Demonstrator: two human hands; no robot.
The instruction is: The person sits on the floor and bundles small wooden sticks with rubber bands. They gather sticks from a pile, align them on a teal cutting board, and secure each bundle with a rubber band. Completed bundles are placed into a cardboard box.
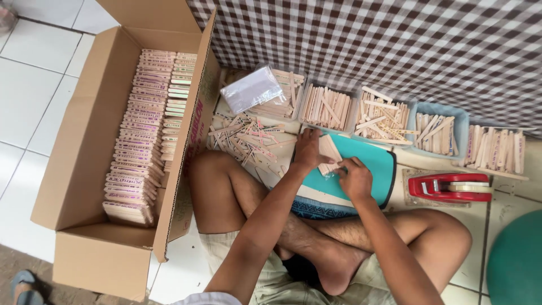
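Note:
My left hand [307, 148] and my right hand [354, 178] both grip a small bundle of flat wooden sticks [329, 151] held over a teal board [374, 164] that rests in front of my crossed legs. My left hand holds the bundle's left side. The fingers of my right hand pinch its lower right end.
A big open cardboard box [84, 147] at the left holds rows of stacked printed sticks [138, 141]. Loose sticks [248, 138] lie by my knee. Several trays of sticks [384, 118] line the checked cloth [395, 45]. A clear packet [251, 89], a red tape dispenser [449, 186], a green round thing [516, 260].

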